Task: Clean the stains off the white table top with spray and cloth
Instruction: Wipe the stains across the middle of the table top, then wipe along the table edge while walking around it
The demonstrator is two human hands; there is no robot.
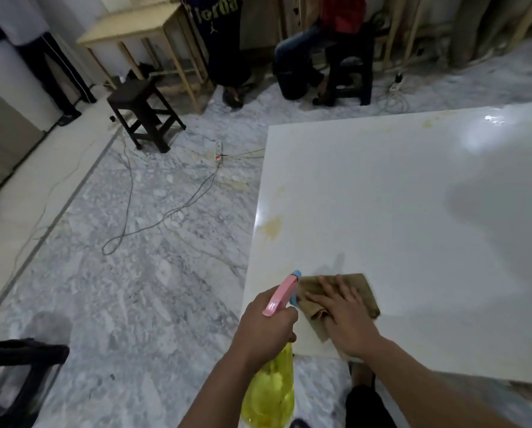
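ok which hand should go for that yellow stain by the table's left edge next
Probably the right hand: it already presses the cloth flat on the table top, just short of the stain. The left hand is busy gripping the spray bottle.

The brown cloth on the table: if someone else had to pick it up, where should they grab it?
Probably at the far right corner of the cloth. It lies flat on the white table top and the right hand presses its middle, leaving that corner bare. Come from above and the right, away from the spray bottle in the left hand.
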